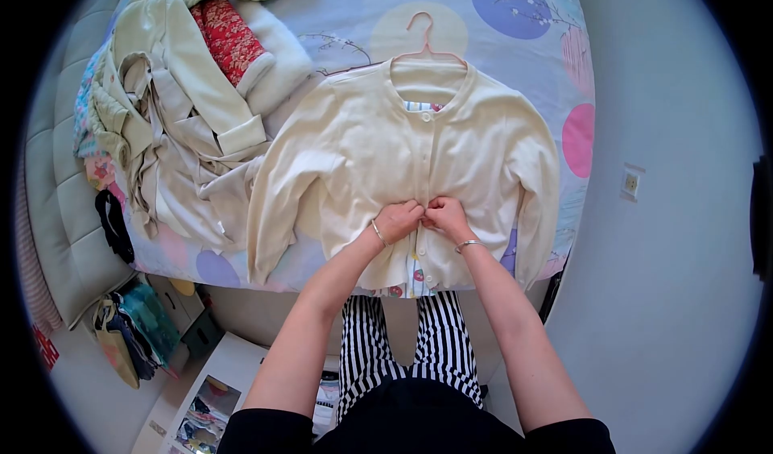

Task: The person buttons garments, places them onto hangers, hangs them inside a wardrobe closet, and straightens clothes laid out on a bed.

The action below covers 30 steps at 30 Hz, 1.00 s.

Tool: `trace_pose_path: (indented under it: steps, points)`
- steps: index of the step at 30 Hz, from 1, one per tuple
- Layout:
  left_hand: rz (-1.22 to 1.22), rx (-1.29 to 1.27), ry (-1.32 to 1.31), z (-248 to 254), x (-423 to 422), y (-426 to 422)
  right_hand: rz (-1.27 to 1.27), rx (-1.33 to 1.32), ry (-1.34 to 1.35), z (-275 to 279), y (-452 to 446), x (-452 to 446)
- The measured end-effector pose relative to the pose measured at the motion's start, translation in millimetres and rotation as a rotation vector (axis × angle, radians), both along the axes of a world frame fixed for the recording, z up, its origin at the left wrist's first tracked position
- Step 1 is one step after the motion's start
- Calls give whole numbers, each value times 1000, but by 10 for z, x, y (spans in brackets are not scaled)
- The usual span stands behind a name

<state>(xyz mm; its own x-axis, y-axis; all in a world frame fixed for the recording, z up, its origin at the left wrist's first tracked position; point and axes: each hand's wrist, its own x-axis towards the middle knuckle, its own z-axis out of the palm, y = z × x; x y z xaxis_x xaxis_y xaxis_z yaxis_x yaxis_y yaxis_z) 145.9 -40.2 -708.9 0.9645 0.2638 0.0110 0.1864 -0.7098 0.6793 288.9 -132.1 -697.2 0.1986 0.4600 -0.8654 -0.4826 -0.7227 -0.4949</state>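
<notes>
A cream cardigan (pixel 378 148) lies spread on the bed, its sleeves down at both sides. A pink hanger (pixel 427 51) sits in its neck, hook upward. My left hand (pixel 400 220) and my right hand (pixel 444 215) pinch the front edges at the middle of the button line, fingertips nearly touching. Buttons above the hands look fastened. Below them the front parts, and a patterned cloth (pixel 415 275) shows through the gap. The button between my fingers is hidden.
Beige and white garments (pixel 189 91) and a red floral piece (pixel 227 39) are heaped at the bed's upper left. A padded headboard (pixel 68 156) stands at the left. A black item (pixel 114 227) lies by it. Folded clothes (pixel 133 333) sit below the bed's left edge.
</notes>
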Motion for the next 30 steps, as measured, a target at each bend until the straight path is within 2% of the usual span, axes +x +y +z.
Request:
trace_pose_path:
  steps: [7, 20, 30]
  points:
    - [98, -13, 41, -9, 13, -46, -11, 19, 7, -30, -14, 1]
    - [26, -105, -31, 37, 34, 58, 31, 28, -16, -26, -4, 23]
    - [118, -126, 46, 136, 59, 11, 52, 30, 22, 52, 19, 77]
